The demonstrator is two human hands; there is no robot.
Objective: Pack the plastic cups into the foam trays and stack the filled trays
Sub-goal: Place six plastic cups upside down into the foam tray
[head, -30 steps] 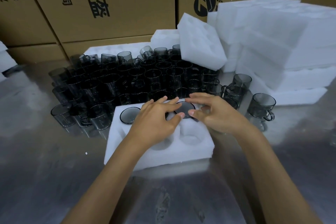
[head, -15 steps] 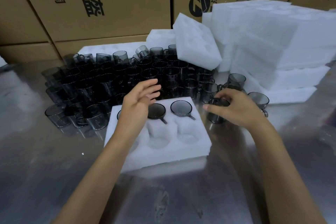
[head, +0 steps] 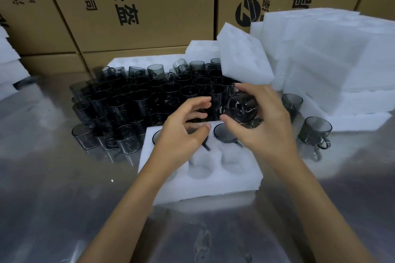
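A white foam tray [head: 213, 181] lies on the metal table before me. Smoky grey cups sit in its far row; one [head: 225, 134] shows fully, the others are partly hidden by my left hand. The near pockets hold nothing. My right hand [head: 265, 126] grips a grey cup [head: 242, 105] tilted with its mouth toward me, above the tray's far right corner. My left hand [head: 183, 132] hovers over the far row with fingers loosely curled, holding nothing. Several loose cups [head: 136, 100] crowd the table behind the tray.
Two more cups [head: 314, 132] stand right of the tray. Stacked white foam trays [head: 333, 66] rise at the right, one [head: 243, 57] leaning on them. Cardboard boxes [head: 128, 6] wall the back. More foam [head: 8, 64] sits at the far left edge.
My right hand picked a cup from the right of the tray and lifted it toward the tray's far right corner. My left hand stayed above the far row.
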